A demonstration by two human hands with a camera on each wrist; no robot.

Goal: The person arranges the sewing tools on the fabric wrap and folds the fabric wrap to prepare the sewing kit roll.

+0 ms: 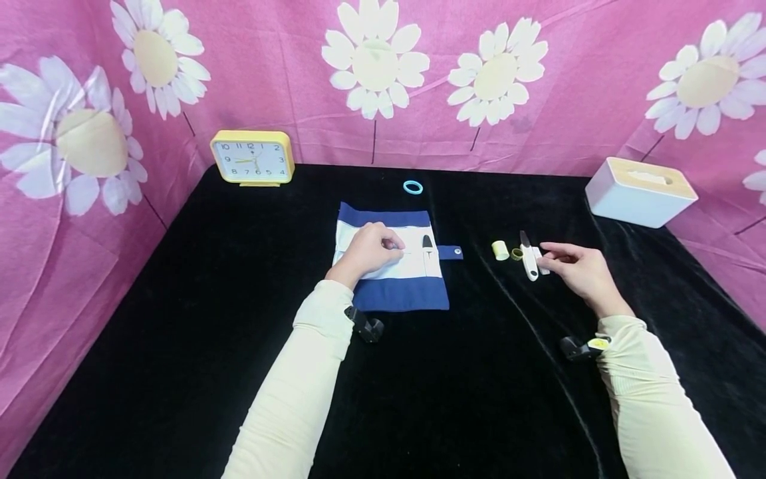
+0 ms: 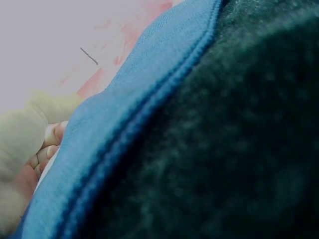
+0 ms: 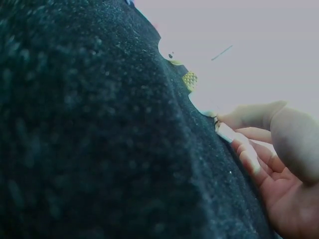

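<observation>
In the head view a blue-and-white fabric pouch (image 1: 402, 294) lies unrolled, with a snap tab at its right. A dark-tipped tool (image 1: 427, 242) sits in one of its pockets. My left hand (image 1: 372, 247) is over the white middle, thumb and fingers together, pinching the cloth there; the fingertips' exact hold is partly hidden. To the right, my right hand (image 1: 577, 269) pinches a small white piece (image 3: 225, 131) between thumb and fingers, low over the cloth. Right beside it lies a white-handled tool (image 1: 529, 263) with a dark blade. A brass thimble (image 1: 516, 254) and a pale yellow thread spool (image 1: 500, 250) are left of that.
A light blue ring (image 1: 413, 187) lies behind the pouch. At the back left stands a yellow clock (image 1: 253, 158), at the back right a white tissue box (image 1: 640, 193) with a wooden top. Black cloth (image 1: 455, 392) covers the table, and a pink flowered curtain (image 1: 251, 80) hangs behind.
</observation>
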